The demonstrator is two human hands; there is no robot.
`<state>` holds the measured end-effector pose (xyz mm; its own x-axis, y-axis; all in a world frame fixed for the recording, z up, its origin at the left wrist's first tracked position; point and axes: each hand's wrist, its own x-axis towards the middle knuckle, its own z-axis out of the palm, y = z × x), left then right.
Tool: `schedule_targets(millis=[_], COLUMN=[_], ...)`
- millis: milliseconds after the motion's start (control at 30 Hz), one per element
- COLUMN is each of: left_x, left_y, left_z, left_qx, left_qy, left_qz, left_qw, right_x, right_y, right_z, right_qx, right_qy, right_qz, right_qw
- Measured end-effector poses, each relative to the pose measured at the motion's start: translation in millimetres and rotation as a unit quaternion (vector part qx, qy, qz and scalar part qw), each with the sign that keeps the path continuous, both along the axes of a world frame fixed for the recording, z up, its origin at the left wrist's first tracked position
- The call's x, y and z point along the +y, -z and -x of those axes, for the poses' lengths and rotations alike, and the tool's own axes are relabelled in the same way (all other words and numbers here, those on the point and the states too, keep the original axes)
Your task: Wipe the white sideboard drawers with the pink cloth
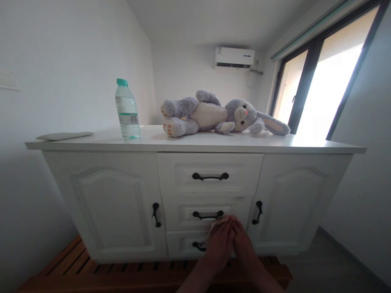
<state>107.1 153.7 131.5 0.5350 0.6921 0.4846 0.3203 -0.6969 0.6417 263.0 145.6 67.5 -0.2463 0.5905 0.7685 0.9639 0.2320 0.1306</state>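
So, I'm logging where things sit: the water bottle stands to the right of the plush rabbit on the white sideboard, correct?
Not quite. The head view shows the water bottle standing to the left of the plush rabbit, which lies on its back on the white sideboard.

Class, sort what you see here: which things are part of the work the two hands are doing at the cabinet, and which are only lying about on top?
In hand:
left hand
right hand
small pale object at the fingertips, too blurred to identify
bottom drawer
middle drawer

Lying about:
water bottle
plush rabbit
flat pale pad
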Motion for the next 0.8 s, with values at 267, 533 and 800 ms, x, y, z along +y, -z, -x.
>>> schedule_targets(millis=[267,533,800], left_x=[19,36,18], left_y=[32.5,6.9,-37.4], left_z=[95,165,83], left_qx=[-0.027,-0.029,-0.029], left_qy=[-0.158,-0.197,-0.153], left_qz=[-0.032,-0.118,-0.128], left_qw=[0.987,0.973,0.979], right_x=[41,46,10], right_y=[19.7,-54.5,-115.1], right_z=[117,195,109], right_qx=[-0.009,-0.008,0.014], right_qy=[-0.015,-0.055,-0.025], right_qz=[-0.020,-0.012,0.064], right_qw=[1.000,0.998,0.998])
